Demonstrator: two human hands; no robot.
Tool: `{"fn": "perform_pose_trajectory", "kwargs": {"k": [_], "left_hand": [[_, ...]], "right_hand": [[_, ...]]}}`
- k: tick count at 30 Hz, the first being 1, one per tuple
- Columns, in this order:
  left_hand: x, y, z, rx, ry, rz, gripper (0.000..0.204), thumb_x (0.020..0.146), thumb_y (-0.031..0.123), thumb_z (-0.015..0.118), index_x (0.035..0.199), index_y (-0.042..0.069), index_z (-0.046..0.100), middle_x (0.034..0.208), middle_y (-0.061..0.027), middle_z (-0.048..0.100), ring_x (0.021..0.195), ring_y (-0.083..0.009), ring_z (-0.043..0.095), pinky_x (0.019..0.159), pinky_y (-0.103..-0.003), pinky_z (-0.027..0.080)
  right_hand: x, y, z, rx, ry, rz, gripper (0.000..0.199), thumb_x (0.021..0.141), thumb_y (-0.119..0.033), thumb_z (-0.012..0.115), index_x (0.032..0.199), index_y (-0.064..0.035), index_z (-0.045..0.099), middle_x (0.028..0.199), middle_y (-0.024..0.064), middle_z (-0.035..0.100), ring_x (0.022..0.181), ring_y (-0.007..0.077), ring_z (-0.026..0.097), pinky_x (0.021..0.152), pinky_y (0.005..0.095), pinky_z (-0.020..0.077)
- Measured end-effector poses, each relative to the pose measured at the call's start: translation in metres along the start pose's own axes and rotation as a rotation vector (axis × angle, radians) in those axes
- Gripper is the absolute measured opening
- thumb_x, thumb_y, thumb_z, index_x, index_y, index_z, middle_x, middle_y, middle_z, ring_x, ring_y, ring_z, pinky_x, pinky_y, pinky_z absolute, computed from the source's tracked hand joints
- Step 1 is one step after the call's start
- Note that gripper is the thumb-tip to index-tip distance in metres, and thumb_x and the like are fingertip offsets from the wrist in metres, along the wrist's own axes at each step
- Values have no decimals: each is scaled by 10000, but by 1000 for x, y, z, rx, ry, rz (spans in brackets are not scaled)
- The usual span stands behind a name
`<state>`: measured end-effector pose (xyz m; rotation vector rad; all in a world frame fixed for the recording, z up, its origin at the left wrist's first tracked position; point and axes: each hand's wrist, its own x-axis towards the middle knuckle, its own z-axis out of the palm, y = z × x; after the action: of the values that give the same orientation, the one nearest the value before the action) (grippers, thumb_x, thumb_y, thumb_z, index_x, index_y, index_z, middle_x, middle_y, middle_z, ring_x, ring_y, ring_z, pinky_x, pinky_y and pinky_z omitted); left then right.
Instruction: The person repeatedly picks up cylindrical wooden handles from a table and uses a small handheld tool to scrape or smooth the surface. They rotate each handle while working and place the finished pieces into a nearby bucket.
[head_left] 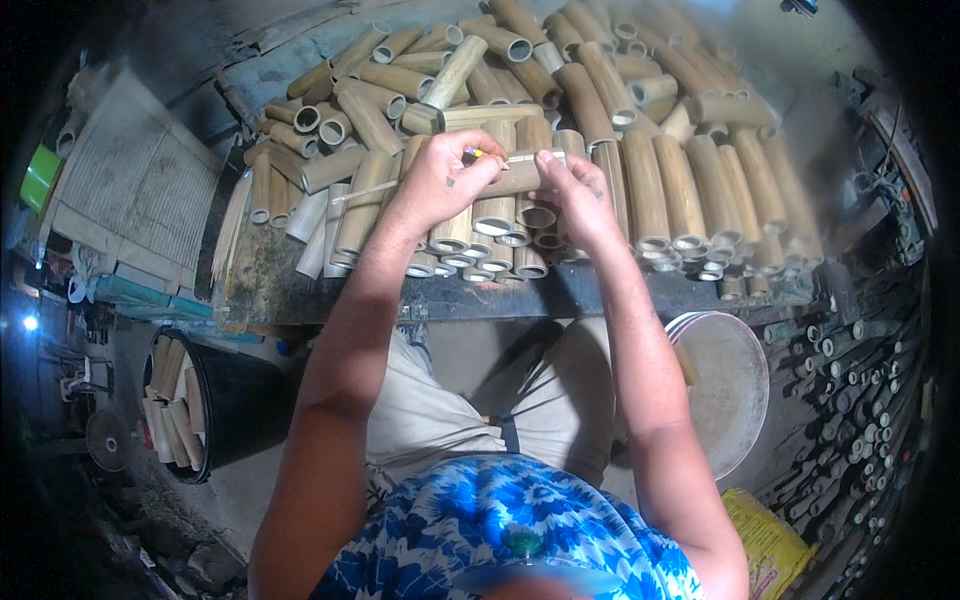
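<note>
Gripping a short bamboo tube section [522, 172] crosswise, the left hand [445, 178] and right hand [572, 192] each close around one end, probably to steady it for the yellow-tipped tool [477, 154] pinched in the left fingers. Beyond and below the hands lie stacked bamboo tubes [690, 190] on the workbench [300, 290]. Most of the tool is hidden, so what kind it is cannot be told.

package: yellow bag [768, 545] | lower right, on floor | crumpled, printed
</note>
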<state>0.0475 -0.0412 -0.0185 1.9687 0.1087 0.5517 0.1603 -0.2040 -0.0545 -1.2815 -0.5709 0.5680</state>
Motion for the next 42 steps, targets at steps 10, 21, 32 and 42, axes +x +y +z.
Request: {"fn": "perform_pose_trajectory", "kwargs": {"k": [10, 21, 32, 42], "left_hand": [[1, 9, 0, -50, -8, -47, 159, 835, 57, 589, 937, -41, 662, 814, -87, 675, 770, -126, 638, 705, -244, 506], [6, 4, 15, -74, 40, 69, 157, 830, 104, 621, 922, -7, 683, 775, -66, 673, 699, -86, 605, 642, -239, 486], [6, 10, 16, -22, 34, 51, 167, 836, 118, 636, 937, -7, 683, 785, -62, 678, 660, -82, 578, 609, -232, 474], [-24, 5, -53, 182, 221, 166, 237, 894, 157, 648, 1052, -20, 654, 870, -119, 700, 775, -210, 667, 718, -292, 522]], "right_hand": [[2, 2, -1, -7, 2, 9, 349, 946, -340, 589, 981, 5, 632, 891, 67, 653, 761, 131, 615, 721, 275, 523], [3, 4, -4, -37, -19, 7, 331, 945, -328, 584, 1010, -8, 636, 958, 74, 655, 860, 150, 628, 777, 290, 528], [4, 5, -5, -18, -9, 25, 313, 940, -329, 595, 964, -20, 634, 920, 49, 634, 835, 138, 617, 762, 288, 529], [1, 1, -2, -50, 18, 31, 336, 943, -345, 591, 996, -17, 640, 930, 54, 649, 843, 149, 622, 770, 288, 527]]}}
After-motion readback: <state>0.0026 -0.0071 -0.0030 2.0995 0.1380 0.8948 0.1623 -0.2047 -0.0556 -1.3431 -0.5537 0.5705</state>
